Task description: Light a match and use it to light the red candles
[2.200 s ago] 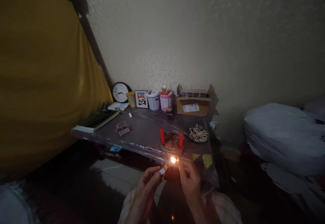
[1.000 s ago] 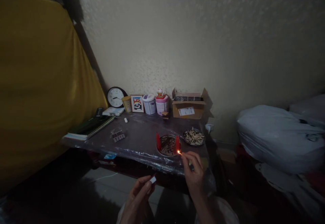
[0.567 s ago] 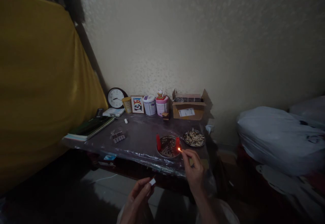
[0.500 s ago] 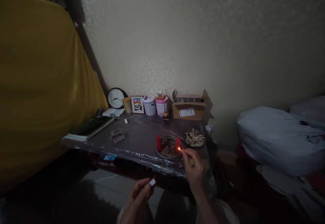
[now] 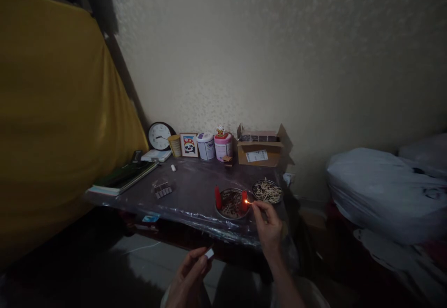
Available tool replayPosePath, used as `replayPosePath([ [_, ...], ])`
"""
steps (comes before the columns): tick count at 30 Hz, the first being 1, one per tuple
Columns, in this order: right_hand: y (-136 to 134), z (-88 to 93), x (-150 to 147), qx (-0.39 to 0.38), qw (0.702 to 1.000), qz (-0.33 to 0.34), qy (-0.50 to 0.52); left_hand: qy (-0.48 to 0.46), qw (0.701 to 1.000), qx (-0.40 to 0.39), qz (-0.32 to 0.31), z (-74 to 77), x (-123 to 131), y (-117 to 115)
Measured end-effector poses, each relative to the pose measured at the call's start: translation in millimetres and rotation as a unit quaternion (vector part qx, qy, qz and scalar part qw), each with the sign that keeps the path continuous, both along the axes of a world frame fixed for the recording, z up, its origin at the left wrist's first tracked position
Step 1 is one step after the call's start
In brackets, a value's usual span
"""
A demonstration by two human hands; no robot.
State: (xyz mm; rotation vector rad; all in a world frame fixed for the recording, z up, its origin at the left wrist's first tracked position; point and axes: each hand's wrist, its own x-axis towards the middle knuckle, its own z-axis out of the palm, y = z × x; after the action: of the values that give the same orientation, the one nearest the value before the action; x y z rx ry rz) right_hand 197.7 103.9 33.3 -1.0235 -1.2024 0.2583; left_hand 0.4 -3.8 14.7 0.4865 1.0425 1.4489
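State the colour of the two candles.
Both candles are red; the head view, the only one, shows it.

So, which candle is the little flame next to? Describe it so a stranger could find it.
On the dark, plastic-covered table, find the round dish left of the heap of matchsticks. In it stand the left red candle and yours, the right red candle. Only yours has a burning match at its side, held in the right hand.
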Motion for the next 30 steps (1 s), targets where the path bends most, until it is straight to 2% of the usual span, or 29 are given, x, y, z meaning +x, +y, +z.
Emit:
replayPosePath([
  [6, 9.3, -0.4, 1.7, -0.02, 0.999, 0.017, 0.043, 0.005, 1.0, 0.002, -0.002, 1.3, 1.1, -1.6],
  [16, 19.1, 16.6, 0.7, -0.009, 0.996, 0.043, 0.082, -0.015, 1.0, -0.002, -0.002, -1.6, 2.5, -3.8],
  [23, 26.0, 12.8, -0.5, -0.015, 0.995, 0.045, 0.084, -0.001, 0.999, -0.036, 0.023, -5.9, 5.2, -3.5],
  [30, 29.4, 12.4, -1.7, -0.016, 0.996, 0.043, 0.082, 0.004, 0.999, -0.037, 0.003, -7.3, 4.9, -3.2],
])
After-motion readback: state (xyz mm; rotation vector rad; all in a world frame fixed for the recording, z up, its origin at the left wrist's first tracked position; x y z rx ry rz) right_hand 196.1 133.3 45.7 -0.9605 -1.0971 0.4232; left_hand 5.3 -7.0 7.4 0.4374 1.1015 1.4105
